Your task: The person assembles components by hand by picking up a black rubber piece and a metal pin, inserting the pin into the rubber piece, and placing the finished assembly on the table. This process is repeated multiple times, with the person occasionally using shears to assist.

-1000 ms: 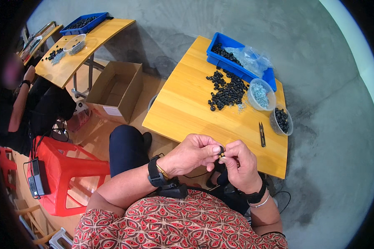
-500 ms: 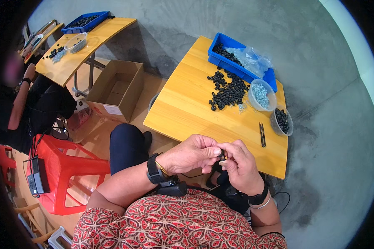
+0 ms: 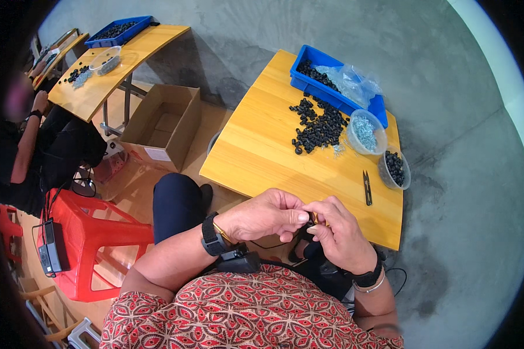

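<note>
Above my lap, at the table's near edge, both hands meet around a small black part (image 3: 311, 217). My left hand (image 3: 269, 216) pinches it between thumb and fingers from one side. From the other side, my right hand (image 3: 339, 234) closes its thumb and forefinger on the same part. Fingertips cover most of it, so its exact shape is hidden. Beyond my hands, a heap of small black cylindrical parts (image 3: 320, 128) lies on the wooden table (image 3: 256, 139). Black thread snips (image 3: 367, 188) rest on the table to the right of my hands.
A blue tray (image 3: 300, 82) holds black parts and a clear plastic bag (image 3: 355, 86). Near it stand a tub of small silvery pieces (image 3: 365, 132) and a tub of black parts (image 3: 395, 170). Leftward are a cardboard box (image 3: 183, 131), a red stool (image 3: 93, 238) and a seated person (image 3: 26, 142).
My right hand and wrist have tilted slightly and shifted a little, with the small black part still held between both hands. My left hand stays nearly in place.
</note>
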Tool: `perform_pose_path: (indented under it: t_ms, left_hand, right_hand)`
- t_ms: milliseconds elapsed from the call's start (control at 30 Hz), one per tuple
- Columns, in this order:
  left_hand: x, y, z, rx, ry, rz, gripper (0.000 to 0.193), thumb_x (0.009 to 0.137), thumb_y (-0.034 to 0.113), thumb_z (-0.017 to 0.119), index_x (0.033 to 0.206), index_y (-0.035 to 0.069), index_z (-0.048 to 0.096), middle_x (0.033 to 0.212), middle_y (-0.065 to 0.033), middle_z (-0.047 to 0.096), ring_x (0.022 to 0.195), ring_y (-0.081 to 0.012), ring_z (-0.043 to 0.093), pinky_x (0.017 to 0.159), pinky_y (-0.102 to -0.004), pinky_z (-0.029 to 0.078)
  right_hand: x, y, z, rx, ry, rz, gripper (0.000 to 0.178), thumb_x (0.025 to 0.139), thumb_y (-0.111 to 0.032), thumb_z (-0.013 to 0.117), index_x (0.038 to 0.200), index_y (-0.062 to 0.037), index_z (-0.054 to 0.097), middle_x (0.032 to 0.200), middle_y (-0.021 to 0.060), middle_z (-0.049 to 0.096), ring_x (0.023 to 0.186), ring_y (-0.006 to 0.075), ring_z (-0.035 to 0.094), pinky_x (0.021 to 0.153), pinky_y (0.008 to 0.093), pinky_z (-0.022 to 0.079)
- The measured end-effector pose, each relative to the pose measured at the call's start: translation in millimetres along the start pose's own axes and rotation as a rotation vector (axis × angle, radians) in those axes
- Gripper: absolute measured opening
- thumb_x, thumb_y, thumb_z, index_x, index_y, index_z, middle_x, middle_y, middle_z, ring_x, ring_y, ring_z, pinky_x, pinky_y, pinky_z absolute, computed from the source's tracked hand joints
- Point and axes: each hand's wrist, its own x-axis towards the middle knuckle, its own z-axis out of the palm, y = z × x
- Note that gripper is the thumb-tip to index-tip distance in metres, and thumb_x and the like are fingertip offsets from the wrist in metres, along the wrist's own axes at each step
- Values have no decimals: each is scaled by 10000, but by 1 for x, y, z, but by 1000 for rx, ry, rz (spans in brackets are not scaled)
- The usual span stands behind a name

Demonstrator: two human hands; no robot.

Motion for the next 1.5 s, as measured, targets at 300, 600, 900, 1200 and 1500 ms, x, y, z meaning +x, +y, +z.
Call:
perform_pose_path:
  t_ms: [300, 600, 900, 1200, 1500]
  left_hand:
    - [2, -3, 7, 39, 47, 90, 166, 858, 155, 560, 926, 4, 575, 768, -22, 582, 591, -72, 497, 527, -202, 426]
    - [6, -7, -2, 35, 115, 162, 168, 859, 144, 556, 928, 2, 613, 760, -36, 601, 624, -78, 521, 543, -210, 432]
    - [7, -4, -1, -33, 127, 159, 194, 872, 155, 531, 955, -4, 604, 781, -45, 611, 692, -85, 563, 561, -213, 470]
    - [8, -8, -7, -69, 144, 142, 162, 849, 134, 564, 911, -12, 594, 753, -51, 607, 639, -101, 577, 530, -219, 488]
    - [8, -12, -8, -102, 119, 95, 173, 851, 169, 567, 911, 9, 593, 720, -22, 596, 600, -77, 552, 498, -200, 455]
  right_hand:
    - [-5, 6, 15, 47, 219, 116, 150, 793, 41, 526, 929, -9, 490, 753, 77, 503, 586, 140, 531, 503, 227, 444]
    - [-2, 9, 21, 20, 328, 65, 125, 753, 47, 567, 842, -17, 507, 690, 112, 529, 581, 239, 551, 524, 302, 432]
    - [1, 13, 18, 138, 295, 60, 100, 769, 58, 550, 827, -14, 513, 675, 84, 543, 551, 158, 565, 506, 251, 442]
    - [3, 16, 16, 110, 247, -9, 108, 743, 74, 565, 782, -11, 511, 711, 101, 545, 628, 214, 569, 559, 280, 448]
    - [5, 13, 19, -30, 263, -150, 142, 713, 76, 578, 786, -12, 494, 730, 108, 502, 631, 260, 520, 561, 310, 432]
